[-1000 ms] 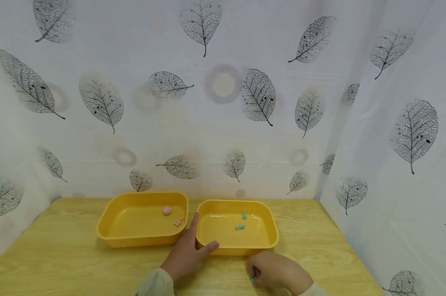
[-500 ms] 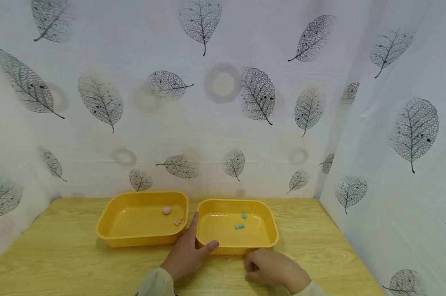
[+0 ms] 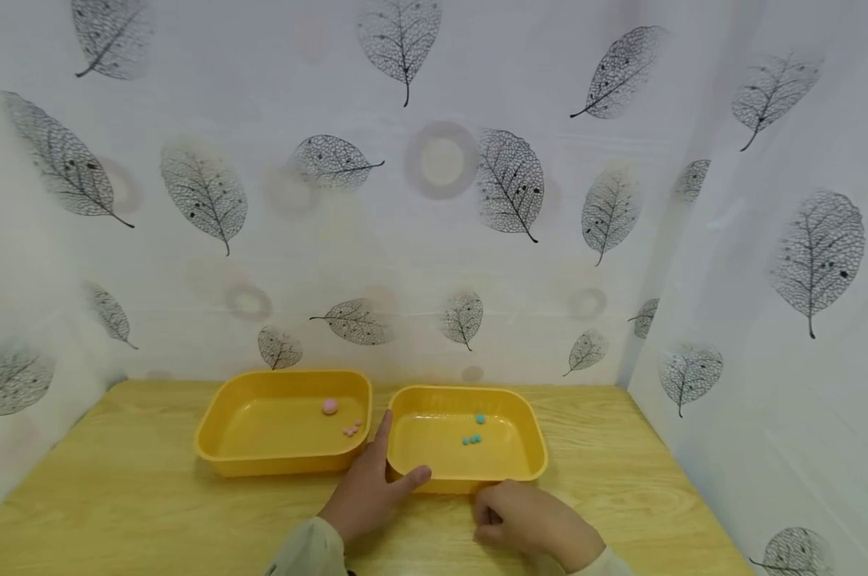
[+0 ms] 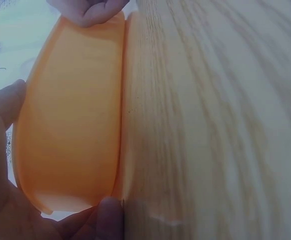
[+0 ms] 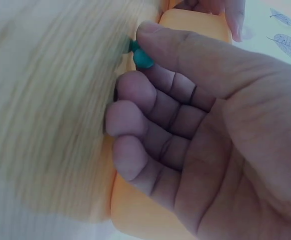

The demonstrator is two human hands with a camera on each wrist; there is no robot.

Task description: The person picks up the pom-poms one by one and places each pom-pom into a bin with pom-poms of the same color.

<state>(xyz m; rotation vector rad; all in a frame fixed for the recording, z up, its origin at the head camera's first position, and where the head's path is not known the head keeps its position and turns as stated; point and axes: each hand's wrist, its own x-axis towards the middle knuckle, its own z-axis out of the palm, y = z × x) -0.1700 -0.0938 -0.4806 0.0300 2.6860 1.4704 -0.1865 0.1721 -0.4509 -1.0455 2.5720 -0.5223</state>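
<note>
My left hand (image 3: 371, 488) lies spread at the near left corner of the right yellow tray (image 3: 470, 485). Its index finger points straight along the tray's left side, and its thumb touches the front rim. Just in front of that tray, my right hand (image 3: 534, 524) pinches a small teal ball (image 5: 143, 59) between thumb and index finger, close over the table; a smaller teal bit sits beside it. The other fingers are curled in the right wrist view. In the tray lie a teal ball (image 3: 480, 418) and a short row of small teal balls (image 3: 473, 440).
A second yellow tray (image 3: 275, 466) stands left of the first, holding a pink ball (image 3: 330, 406) and several tiny pink balls (image 3: 350, 430). Both stand on a wood-grain table (image 3: 102, 480). A white leaf-print curtain (image 3: 419, 248) encloses the back and sides.
My right hand has shifted slightly up and left, closer to the tray's front wall. The teal at its fingertips, visible earlier from the head, is hidden there now. My left hand keeps its place.
</note>
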